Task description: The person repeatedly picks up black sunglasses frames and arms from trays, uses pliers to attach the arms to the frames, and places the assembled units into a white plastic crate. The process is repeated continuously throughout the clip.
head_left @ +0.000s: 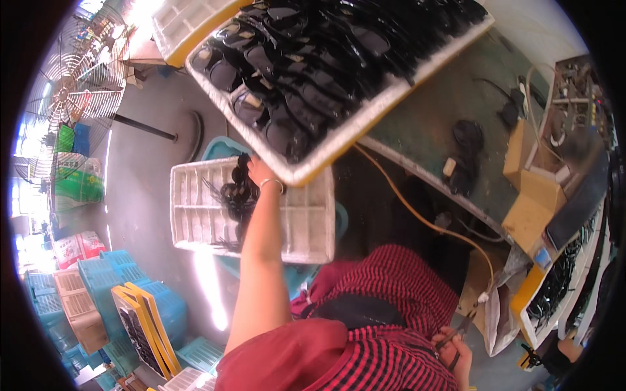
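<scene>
My left hand [261, 171] reaches down over a white compartment tray [306, 225]. Its fingers are closed at the top of a bundle of black sunglasses [240, 195] lying in that tray, with thin dark strands at its side. Part of the bundle is hidden behind my wrist. At the lower right, close to my body, my right hand [451, 350] grips a dark-handled hand tool [467, 321] with two narrow jaws, either pliers or scissors. Above my left hand, a larger white tray with a yellow side [301, 174] is packed with black sunglasses [306, 85].
Beneath the white tray is a turquoise basket [225, 146]. A table [417, 98] at the right carries a black cable adapter [464, 156] and cardboard boxes [535, 208]. An orange cord [417, 212] hangs across its edge. Blue crates [153, 300] and a fan [65, 94] stand at the left.
</scene>
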The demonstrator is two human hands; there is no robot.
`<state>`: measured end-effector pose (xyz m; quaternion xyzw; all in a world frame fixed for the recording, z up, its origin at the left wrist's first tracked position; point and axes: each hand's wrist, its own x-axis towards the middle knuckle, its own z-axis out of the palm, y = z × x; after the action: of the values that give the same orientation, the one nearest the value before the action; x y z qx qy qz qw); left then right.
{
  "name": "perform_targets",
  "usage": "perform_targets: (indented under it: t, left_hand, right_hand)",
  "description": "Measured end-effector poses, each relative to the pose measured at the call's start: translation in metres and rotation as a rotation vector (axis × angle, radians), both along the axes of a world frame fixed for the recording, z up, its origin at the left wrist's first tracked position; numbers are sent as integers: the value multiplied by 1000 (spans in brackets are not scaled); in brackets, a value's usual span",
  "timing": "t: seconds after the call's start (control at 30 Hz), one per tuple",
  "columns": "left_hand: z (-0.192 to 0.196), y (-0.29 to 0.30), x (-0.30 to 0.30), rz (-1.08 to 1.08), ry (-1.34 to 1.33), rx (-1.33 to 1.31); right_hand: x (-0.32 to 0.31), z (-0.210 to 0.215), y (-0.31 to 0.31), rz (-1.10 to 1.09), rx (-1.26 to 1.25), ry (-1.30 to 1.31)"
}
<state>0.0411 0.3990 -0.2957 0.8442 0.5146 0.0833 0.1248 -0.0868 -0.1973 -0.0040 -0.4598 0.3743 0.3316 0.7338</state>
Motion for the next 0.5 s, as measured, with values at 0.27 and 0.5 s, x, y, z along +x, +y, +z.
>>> perform_targets:
  t: [0.27,0.5]
  left_hand:
    - [-42,4,10,95,116,123]
    - [-37,40,13,-112,35,-138]
  right_hand:
    - [10,-13,8,-46,-66,106]
    - [13,-15,-2,-40,-77,128]
